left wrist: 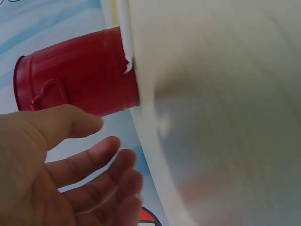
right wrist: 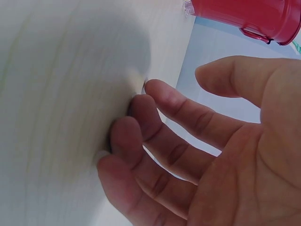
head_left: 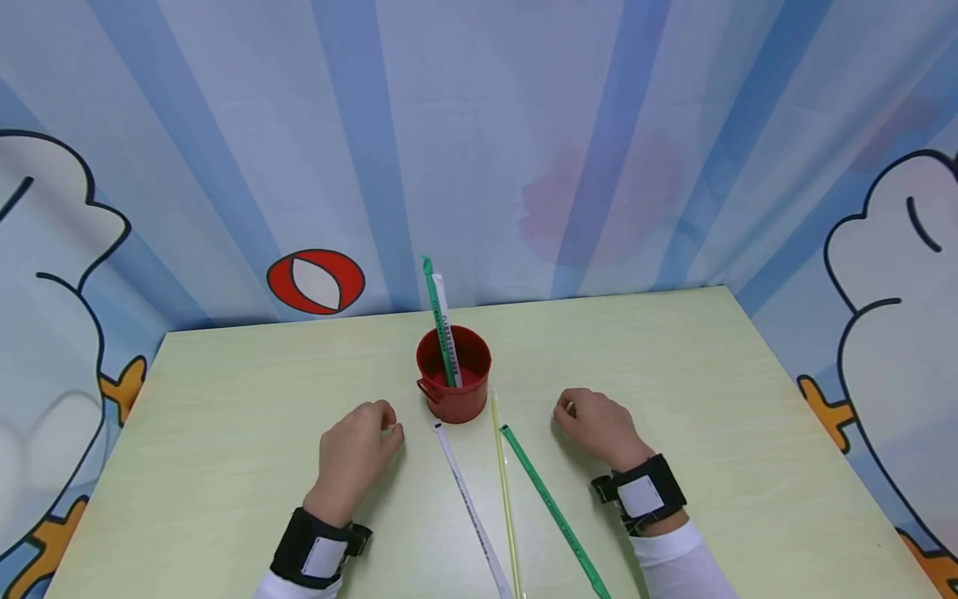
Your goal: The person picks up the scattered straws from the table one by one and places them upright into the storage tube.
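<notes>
A small red bucket [head_left: 456,406] stands near the middle of the table, with a green wrapped straw [head_left: 434,295] and a white wrapped straw [head_left: 441,304] leaning upright inside it. In front of it lie three more straws: a white one [head_left: 470,507], a yellow one [head_left: 505,491] and a green one [head_left: 555,512]. My left hand [head_left: 353,457] is left of the straws, fingers loosely bent and holding nothing; the bucket [left wrist: 89,70] shows beyond its thumb in the left wrist view. To the right, my right hand [head_left: 599,426] rests fingertips [right wrist: 124,132] on the tabletop, empty and loosely curled.
The pale wooden table [head_left: 247,391] ends at a blue striped curtain [head_left: 479,150] along the back. Printed cartoon figures flank it on both sides. Each wrist wears a black strap [head_left: 318,549].
</notes>
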The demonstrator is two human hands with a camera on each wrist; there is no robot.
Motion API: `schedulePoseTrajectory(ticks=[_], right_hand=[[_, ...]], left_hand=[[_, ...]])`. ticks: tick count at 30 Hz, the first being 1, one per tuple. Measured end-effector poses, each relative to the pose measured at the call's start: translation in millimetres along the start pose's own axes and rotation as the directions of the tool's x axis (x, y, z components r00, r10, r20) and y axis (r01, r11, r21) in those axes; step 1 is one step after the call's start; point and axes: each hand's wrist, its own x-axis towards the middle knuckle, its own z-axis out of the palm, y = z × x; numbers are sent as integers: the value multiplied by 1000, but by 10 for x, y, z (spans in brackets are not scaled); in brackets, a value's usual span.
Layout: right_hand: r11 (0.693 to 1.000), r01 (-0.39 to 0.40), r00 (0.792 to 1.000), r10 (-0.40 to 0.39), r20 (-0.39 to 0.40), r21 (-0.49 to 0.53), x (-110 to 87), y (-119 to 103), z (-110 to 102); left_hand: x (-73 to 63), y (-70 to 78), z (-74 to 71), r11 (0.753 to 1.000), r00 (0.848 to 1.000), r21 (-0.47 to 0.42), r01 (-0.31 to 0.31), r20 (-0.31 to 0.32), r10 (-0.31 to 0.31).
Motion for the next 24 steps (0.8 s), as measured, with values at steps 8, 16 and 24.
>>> schedulePoseTrajectory(ticks=[8, 16, 24], right_hand=[[1000, 1, 1000, -1, -2, 3, 6, -2, 11], [1000, 6, 1000, -6, -5, -11, -13, -20, 11], [1000, 5, 1000, -5, -2, -30, -38, -56, -18]], left_hand=[[-60, -66, 78, 995, 997, 95, -41, 66, 35], [-78, -73, 124, 991, 994, 121, -58, 96, 47], [-69, -71, 136, 992, 994, 117, -55, 97, 44]])
